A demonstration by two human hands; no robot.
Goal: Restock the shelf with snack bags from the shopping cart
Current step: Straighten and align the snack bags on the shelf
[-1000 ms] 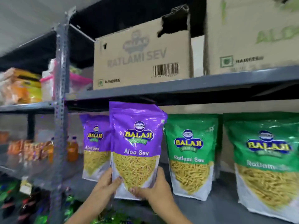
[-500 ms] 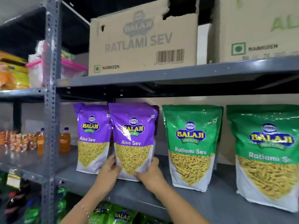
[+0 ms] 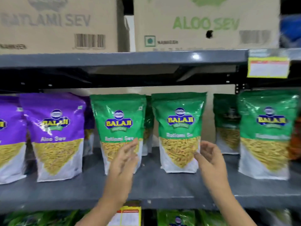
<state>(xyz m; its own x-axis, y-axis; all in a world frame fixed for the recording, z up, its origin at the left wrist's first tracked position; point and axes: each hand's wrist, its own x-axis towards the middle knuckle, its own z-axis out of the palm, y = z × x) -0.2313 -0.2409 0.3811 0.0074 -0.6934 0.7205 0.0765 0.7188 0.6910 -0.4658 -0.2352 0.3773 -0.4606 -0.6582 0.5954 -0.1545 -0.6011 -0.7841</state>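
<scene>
On the grey shelf (image 3: 146,191) stand upright snack bags. A purple Aloo Sev bag (image 3: 55,136) is at the left, with another purple bag (image 3: 9,137) at the frame's edge. Green Ratlami Sev bags follow: one (image 3: 118,124) left of centre, one (image 3: 179,128) in the middle, one (image 3: 267,132) at the right. My left hand (image 3: 125,159) is open in front of the left green bag. My right hand (image 3: 208,157) is open beside the middle green bag's right edge, its thumb close to it. Neither hand holds anything. The shopping cart is out of view.
Two cardboard boxes, Ratlami Sev (image 3: 57,25) and Aloo Sev (image 3: 205,23), sit on the shelf above. A yellow price tag (image 3: 268,67) hangs at the upper right, another (image 3: 125,216) below the shelf edge. Green packets (image 3: 177,217) fill the lower shelf.
Both hands have let go of the purple Aloo Sev bag, which now stands on the shelf. The view and my hands have shifted right to the green Ratlami Sev bags.
</scene>
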